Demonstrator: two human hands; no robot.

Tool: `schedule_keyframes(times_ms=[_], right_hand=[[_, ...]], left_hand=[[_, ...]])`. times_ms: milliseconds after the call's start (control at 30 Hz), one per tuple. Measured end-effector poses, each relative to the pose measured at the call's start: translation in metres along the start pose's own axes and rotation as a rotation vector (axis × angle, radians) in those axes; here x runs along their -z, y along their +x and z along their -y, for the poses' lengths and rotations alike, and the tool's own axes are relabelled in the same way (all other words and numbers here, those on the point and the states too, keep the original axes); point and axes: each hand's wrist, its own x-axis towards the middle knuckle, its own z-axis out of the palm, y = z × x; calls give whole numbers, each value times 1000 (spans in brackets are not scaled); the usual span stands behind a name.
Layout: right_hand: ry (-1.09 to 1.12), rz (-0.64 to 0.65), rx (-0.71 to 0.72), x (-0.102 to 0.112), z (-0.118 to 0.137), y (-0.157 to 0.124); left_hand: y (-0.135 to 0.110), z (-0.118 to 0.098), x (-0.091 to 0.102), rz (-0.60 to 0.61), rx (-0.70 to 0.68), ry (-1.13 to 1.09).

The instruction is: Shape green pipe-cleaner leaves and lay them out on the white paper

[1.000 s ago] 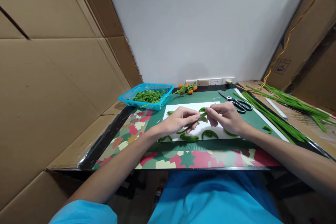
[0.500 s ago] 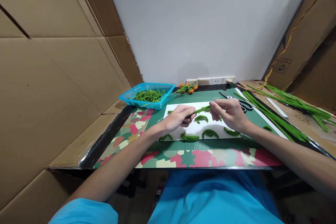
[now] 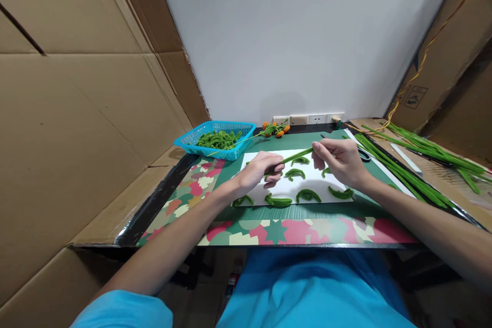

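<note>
Between my two hands stretches a thin bundle of green pipe cleaners [image 3: 298,155], held above a white sheet [image 3: 253,189]. My left hand [image 3: 261,169] is closed on its left end, and the fingers of my right hand [image 3: 336,159] pinch the other end. On the sheet lie several bent green pipe-cleaner pieces, among them a curved one [image 3: 308,195] near the front edge and another [image 3: 295,173] below the bundle. Dark-handled scissors [image 3: 364,155] lie just behind my right hand, mostly hidden by it.
A blue plastic basket [image 3: 188,144] of green fuzzy pieces stands at the back left. Beside it lies an orange-flowered stem [image 3: 277,129]. Long green pipe cleaners [image 3: 400,166] lie on the right, near a white strip [image 3: 406,158]. Cardboard walls [image 3: 96,77] flank the table.
My right hand has moved right and slightly up, away from my left hand. A longer stretch of the bundle shows between them, and the scissors are more covered.
</note>
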Motion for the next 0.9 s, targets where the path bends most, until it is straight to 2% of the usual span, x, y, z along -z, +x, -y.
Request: schedule_keyframes(times_ms=[700,900], right_hand=[[-30,-114,-35,15,-7,9],[-33,-131,-27,18,-1,11]], left_hand=[[-3,-2,3,21,-43,133],[0,1,9,19,-77,135]])
